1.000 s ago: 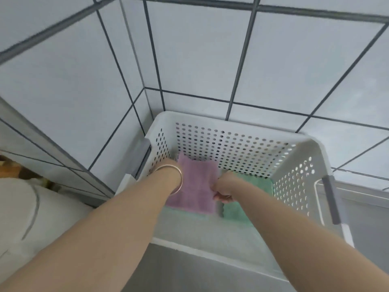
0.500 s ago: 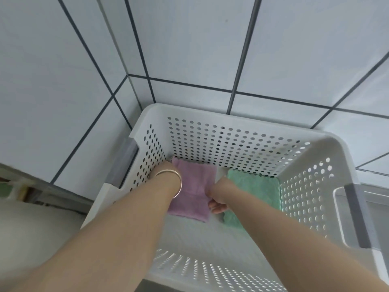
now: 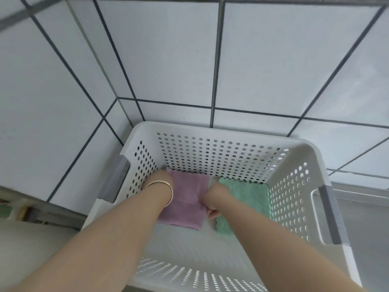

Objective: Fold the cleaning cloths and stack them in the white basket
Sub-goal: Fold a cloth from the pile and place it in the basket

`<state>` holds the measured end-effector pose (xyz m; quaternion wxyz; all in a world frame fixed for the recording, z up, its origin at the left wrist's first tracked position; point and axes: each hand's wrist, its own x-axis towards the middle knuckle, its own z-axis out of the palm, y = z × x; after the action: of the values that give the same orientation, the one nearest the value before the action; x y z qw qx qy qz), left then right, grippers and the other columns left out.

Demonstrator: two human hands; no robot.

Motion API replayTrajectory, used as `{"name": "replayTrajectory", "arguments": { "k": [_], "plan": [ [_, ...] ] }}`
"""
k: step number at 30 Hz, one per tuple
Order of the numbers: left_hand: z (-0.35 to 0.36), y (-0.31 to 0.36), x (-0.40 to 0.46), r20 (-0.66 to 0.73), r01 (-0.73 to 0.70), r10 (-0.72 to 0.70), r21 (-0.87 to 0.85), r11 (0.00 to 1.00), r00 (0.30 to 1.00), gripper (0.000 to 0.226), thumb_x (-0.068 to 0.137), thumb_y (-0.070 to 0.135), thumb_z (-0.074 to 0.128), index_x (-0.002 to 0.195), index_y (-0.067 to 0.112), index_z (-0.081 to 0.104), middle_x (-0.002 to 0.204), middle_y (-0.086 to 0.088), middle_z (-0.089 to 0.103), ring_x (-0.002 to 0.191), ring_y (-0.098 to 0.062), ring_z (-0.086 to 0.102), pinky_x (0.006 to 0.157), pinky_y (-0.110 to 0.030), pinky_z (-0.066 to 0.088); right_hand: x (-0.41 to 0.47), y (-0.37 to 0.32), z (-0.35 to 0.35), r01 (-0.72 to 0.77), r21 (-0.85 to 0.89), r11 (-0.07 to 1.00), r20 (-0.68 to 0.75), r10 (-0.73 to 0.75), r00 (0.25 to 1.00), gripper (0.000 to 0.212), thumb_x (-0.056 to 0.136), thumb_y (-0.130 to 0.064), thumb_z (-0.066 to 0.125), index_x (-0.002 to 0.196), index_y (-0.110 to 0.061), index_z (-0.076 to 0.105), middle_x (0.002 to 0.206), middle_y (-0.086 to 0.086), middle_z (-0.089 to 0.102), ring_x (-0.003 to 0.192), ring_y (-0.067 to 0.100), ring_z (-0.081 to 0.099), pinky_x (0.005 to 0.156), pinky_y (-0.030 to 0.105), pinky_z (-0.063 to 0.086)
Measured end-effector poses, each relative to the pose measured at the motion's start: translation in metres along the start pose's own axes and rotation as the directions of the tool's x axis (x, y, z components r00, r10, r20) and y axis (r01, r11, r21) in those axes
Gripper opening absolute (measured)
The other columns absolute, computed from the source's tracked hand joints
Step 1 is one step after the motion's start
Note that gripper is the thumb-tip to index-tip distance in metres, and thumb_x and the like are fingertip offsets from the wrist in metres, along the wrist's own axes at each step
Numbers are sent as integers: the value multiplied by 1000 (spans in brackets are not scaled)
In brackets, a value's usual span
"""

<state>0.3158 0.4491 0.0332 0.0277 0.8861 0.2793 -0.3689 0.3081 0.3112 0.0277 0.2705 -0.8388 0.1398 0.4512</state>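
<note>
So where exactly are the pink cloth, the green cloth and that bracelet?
pink cloth (image 3: 189, 192): head view, on the middle of its folded top.
green cloth (image 3: 250, 194): head view, on its bare upper half.
bracelet (image 3: 166, 187): head view, on the band across the left wrist.

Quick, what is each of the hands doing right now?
Left hand: down on the pink cloth in the white basket; fingers hidden, cannot be told.
Right hand: closed, pinching the pink cloth's right edge.
</note>
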Motion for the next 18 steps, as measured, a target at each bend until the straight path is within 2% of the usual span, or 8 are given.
{"name": "replayTrajectory", "arguments": {
  "k": [1, 3, 5, 8, 11, 14, 17, 18],
  "plan": [
    [-7, 2, -9, -33, -37, 37, -2, 999, 999, 40, 101, 15, 25, 134, 2, 42, 139, -15, 45, 127, -29, 44, 105, -38, 34, -6, -2, -7, 48, -97, 994, -63, -54, 997, 29, 93, -4, 46, 63, -3, 46, 64, 11, 66, 53, 19, 64, 66, 29, 58],
    [-21, 7, -36, -202, -156, 185, 153, 976, 962, 33, 95, 3, 34, 122, 5, 53, 125, -11, 56, 113, -25, 55, 94, -33, 43, -21, -8, -22, 114, -190, 975, -151, -144, 978, 31, 91, -5, 46, 61, -5, 40, 80, 11, 60, 63, 20, 57, 60, 27, 52],
    [-37, 16, -80, -377, -228, 383, 394, 890, 843, 27, 90, 2, 42, 110, 10, 59, 104, -6, 63, 90, -23, 58, 77, -31, 45, -39, -11, -38, 235, -185, 954, -125, -260, 957, 30, 92, -12, 47, 63, -7, 45, 67, 8, 55, 54, 18, 53, 54, 26, 47],
    [-55, 31, -143, -536, -329, 526, 423, 844, 661, 21, 89, 11, 46, 107, 14, 57, 94, -5, 64, 83, -26, 59, 64, -30, 37, -91, -7, -59, 324, -222, 920, -163, -362, 918, 30, 93, -11, 42, 64, -7, 48, 64, 9, 59, 59, 23, 63, 54, 29, 51],
    [-55, 38, -199, -645, -475, 575, 349, 808, 504, 20, 91, 21, 42, 106, 16, 54, 102, -8, 64, 91, -32, 62, 63, -31, 34, -152, 25, -73, 434, -402, 806, -398, -581, 710, 16, 88, -10, 39, 80, -8, 53, 90, 11, 66, 88, 31, 63, 62, 29, 41],
    [-36, 44, -252, -738, -633, 591, 295, 716, 325, 20, 93, 29, 40, 103, 20, 54, 101, -4, 65, 90, -32, 62, 63, -33, 36, -204, 79, -79, 468, -378, 798, -627, -593, 505, 8, 88, -17, 40, 83, -18, 47, 89, 9, 64, 77, 31, 52, 60, 28, 31],
    [5, 67, -291, -748, -860, 655, 260, 439, 107, 18, 89, 29, 44, 96, 17, 57, 90, -5, 66, 79, -31, 63, 64, -37, 49, -229, 144, -74, 479, -283, 831, -782, -489, 387, 11, 87, -26, 39, 78, -20, 42, 82, 3, 64, 69, 27, 48, 56, 28, 29],
    [19, 75, -299, -745, -899, 663, 236, 368, 76, 22, 87, 32, 42, 92, 16, 58, 85, -4, 66, 75, -31, 63, 62, -38, 50, -230, 163, -70, 490, -235, 839, -810, -448, 378, 14, 86, -27, 39, 79, -18, 47, 82, 2, 65, 68, 27, 50, 55, 29, 29]
  ]
}}
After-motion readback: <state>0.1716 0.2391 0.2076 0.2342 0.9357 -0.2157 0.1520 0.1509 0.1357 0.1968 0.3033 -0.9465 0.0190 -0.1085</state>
